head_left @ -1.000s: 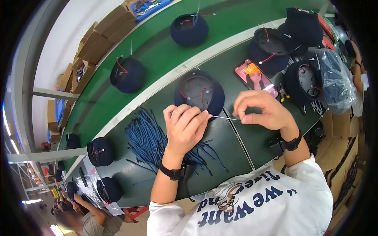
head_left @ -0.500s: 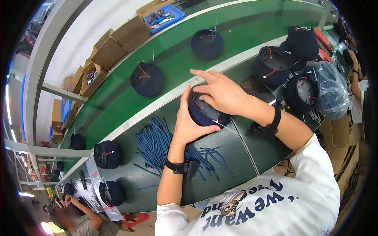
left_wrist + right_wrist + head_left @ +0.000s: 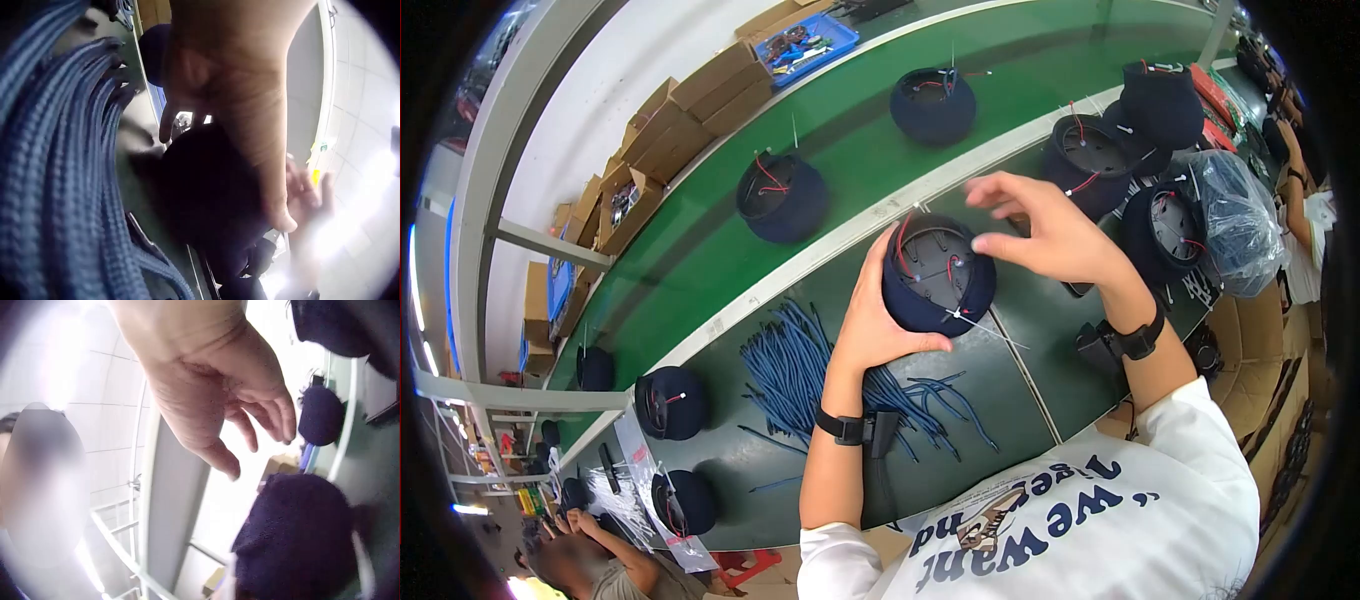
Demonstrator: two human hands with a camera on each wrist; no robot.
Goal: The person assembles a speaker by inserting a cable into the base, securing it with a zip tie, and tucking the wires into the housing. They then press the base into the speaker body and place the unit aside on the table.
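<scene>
1. Navy and cloth-like, the round shell [image 3: 935, 285] sat mid-scene over the near table [image 3: 1040, 320]; whether it touched the tabletop, we could not tell; our left hand [image 3: 872, 322] gripped its left side, thumb along the near edge;
2. Our right hand [image 3: 1050, 235] hung just to the right, fingers loosely parted, holding nothing;
3. Good handling, we judged, meant keeping that grip steady, the red wires [image 3: 903, 258] unpinched and the white tie [image 3: 958, 315] free at the near rim.

The left hand [image 3: 868, 318] grips; the right hand [image 3: 1048, 228] (loosely bent) hovers.
</scene>
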